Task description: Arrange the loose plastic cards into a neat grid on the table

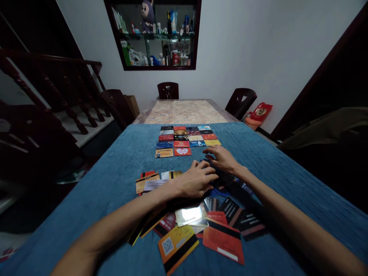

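My view is dim, darkest along the far left and right. White glare covers one gold card (184,219), lower centre. The edges look stretched.

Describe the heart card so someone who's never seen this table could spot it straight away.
On the blue cloth, find the neat rows of cards beyond the loose pile. The nearest row holds just two cards. The heart card is the right-hand one, red with a large white heart, while the orange card beside it shows a small figure.
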Demonstrator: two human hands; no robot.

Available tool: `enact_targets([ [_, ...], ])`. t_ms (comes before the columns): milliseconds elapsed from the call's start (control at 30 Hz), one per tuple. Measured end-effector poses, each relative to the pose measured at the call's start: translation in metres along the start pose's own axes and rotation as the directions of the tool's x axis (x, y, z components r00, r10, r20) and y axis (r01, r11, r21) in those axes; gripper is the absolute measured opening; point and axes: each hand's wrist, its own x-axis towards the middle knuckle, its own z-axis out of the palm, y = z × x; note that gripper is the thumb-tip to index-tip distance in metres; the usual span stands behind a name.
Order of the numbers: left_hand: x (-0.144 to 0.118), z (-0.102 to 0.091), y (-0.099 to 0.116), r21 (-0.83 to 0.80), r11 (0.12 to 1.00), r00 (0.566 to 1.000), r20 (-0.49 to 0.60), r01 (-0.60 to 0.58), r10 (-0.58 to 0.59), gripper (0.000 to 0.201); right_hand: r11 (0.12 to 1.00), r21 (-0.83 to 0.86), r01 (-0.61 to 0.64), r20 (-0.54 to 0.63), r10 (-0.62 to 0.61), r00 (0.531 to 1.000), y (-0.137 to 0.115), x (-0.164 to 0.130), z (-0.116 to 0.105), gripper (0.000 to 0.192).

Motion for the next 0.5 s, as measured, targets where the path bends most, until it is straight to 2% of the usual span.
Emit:
enact_targets([
  [100,0.001,0.006,0.007,0.0,0.999,0.998,0.033,-0.044,0.044,0.039,1.0,0.006,0.003,0.015,-0.003,1.0,0.008,-0.02,-0.003,0.026],
  [233,0.0,0.014,0.006,0.005,0.998,0.996,0.068,-0.06,0.06,0.041,0.997,0.078,0.029,0.045,-0.033,0.998,0.015,-0.043,-0.009,0.026],
  [367,-0.001,0.018,0.001,0.008,0.998,0.997,0.051,-0.064,0.064,0.04,0.981,0.187,0.055,0.077,-0.071,0.994,0.018,-0.059,-0.02,0.026],
  [500,-0.002,0.015,-0.004,0.017,0.998,0.997,0.035,-0.063,0.063,0.035,0.974,0.224,0.043,0.16,-0.081,0.984,0.02,-0.068,-0.032,0.026],
])
